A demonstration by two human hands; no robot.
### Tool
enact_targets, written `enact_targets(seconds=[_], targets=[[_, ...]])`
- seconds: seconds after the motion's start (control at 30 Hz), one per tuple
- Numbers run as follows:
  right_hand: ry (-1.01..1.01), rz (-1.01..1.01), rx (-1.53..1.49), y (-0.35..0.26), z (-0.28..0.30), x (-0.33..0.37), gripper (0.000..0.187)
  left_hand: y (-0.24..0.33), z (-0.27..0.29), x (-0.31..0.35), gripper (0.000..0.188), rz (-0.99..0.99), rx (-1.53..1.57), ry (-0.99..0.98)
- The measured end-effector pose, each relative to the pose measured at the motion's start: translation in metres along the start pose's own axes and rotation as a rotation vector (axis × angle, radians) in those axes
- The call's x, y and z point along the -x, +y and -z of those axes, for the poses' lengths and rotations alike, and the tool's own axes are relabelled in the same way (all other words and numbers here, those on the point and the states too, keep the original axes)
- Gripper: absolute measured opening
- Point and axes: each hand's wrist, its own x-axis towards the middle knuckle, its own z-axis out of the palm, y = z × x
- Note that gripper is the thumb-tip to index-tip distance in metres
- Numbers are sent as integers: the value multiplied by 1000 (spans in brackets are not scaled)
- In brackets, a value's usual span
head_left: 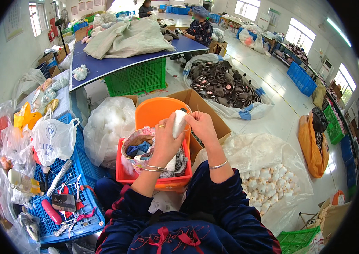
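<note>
White, smooth and oblong with a dark end, the piece is at the centre of the frame, grasped in my left hand. My right hand pinches thumb and finger together at its upper right side; whether they hold anything fine, I cannot tell. Below lie crumpled blue cloth and shaggy grey fabric in a hard red tub.

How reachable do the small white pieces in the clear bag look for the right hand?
Probably yes: the clear bag lies open on the right, the white pieces show uncovered, and nothing seems to stand between, though the right hand is busy at the white object the left hand holds.
</note>
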Motion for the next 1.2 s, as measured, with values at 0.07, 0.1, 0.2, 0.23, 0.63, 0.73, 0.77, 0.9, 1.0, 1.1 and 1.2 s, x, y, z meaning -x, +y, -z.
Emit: enact_targets(seconds=[0.07, 0.1, 0.2, 0.23, 0.63, 0.73, 0.77, 0.9, 1.0, 1.1, 1.2], targets=[[16, 21, 32, 5, 0, -1, 23, 0, -1, 1, 70, 0, 8, 4], [18, 33, 44, 6, -2, -1, 23, -1, -2, 2, 71, -3, 9, 11], [25, 68, 54, 4, -8, 3, 22, -6, -2, 5, 71, 3, 20, 19], [25, 61, 53, 5, -10, 3, 23, -8, -2, 5, 72, 6, 27, 18], [-207, -139, -315, -27, -9, 13, 25, -29, 66, -17, 72, -25, -20, 14], [-190, -84, -322, -6, 15, 4, 31, -23, 127, -46, 71, 3, 172, 109], [-201, -102, -292, 0, 17, 1, 30, -15, 147, -54, 71, 124, 353, 117], [-334, -277, -55, 27, -3, 7, 25, -5, 203, -74, 62, 27, 572, 205], [-331, -247, 38, 52, -31, 6, 24, -1, 229, -73, 57, -19, 666, 212], [-274, -198, 93, 66, -47, 2, 28, -4, 241, -68, 53, 82, 614, 239], [-170, -64, 100, 74, -63, 4, 32, -11, 238, -65, 54, 103, 607, 206]])
